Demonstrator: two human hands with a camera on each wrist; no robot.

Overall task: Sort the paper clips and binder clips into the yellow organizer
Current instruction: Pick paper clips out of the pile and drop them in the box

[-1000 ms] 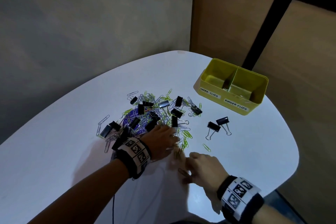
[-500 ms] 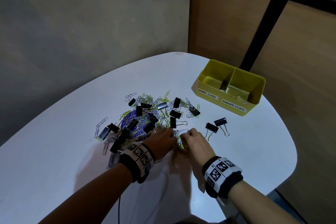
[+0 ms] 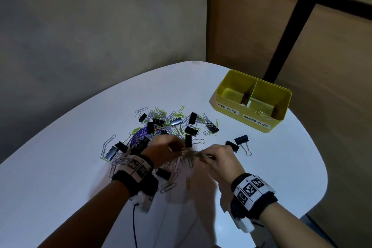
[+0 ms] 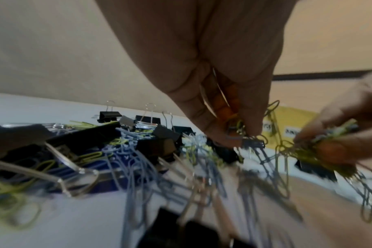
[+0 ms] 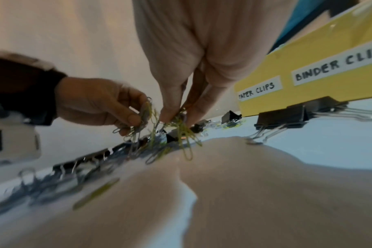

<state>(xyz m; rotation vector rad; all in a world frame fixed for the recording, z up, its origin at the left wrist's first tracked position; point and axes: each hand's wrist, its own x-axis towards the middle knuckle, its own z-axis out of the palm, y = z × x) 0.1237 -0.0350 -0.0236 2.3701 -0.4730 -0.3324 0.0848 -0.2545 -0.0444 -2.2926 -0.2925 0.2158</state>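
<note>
**Tangled bunches, lower centre**

My left hand [image 3: 165, 150] pinches paper clips [image 3: 188, 156]; beside it, my right hand [image 3: 218, 158] pinches another bunch — they're interlinked. Pulling apart could scatter them, or drag a binder clip toward the yellow organizer [image 3: 250, 100], upper right.

Both forearms reach forward over the table's near edge, each wrist wrapped in a black band with a white strip of square black markers. The left hand [image 3: 165, 150] is raised a little off the surface, knuckles up, its thumb and fingertips [image 5: 136, 119] pinched together round a tangle of paper clips [image 5: 138, 124]. The right hand [image 3: 218, 159] sits just beside it, fingers pointing down and drawn together, pinching its own bunch of paper clips [image 5: 181, 127]. The two hands' fingertips nearly meet.
</note>
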